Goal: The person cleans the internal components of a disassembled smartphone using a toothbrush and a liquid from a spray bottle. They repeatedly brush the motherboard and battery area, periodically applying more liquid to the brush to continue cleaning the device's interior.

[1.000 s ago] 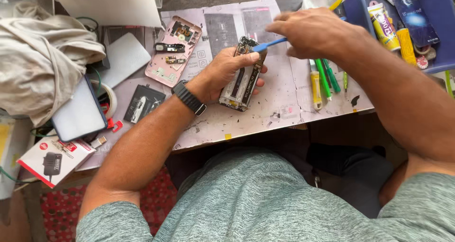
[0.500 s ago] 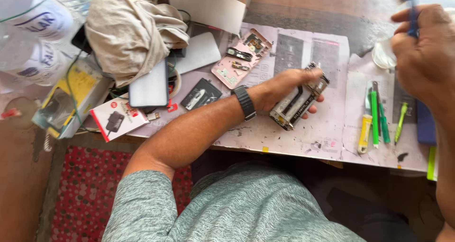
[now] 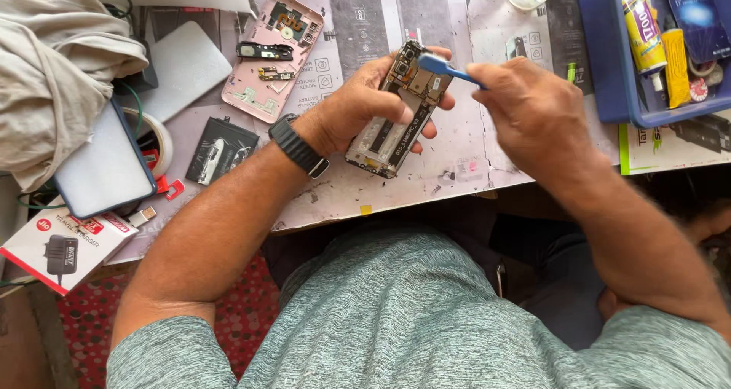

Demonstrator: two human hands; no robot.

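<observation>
My left hand point(image 3: 358, 103) grips an opened phone point(image 3: 396, 122) with its circuit boards and battery bay exposed, tilted above the work mat point(image 3: 457, 161). My right hand point(image 3: 529, 107) holds a thin blue pry tool point(image 3: 442, 67) whose flat tip rests on the upper end of the phone, near the camera area. A black watch point(image 3: 297, 145) sits on my left wrist. Most of the tool's handle is hidden inside my right fist.
A pink phone back shell point(image 3: 274, 54) with small parts lies at upper left, a black battery point(image 3: 221, 149) below it. A blue tray point(image 3: 609, 77) with glue tubes stands at right. Grey cloth point(image 3: 53, 77), a blue-edged tablet point(image 3: 103, 164) and a charger box point(image 3: 61, 248) are at left.
My right hand came back from the far right with the blue tool and set its tip on the phone. The camera view swung back over the mat.
</observation>
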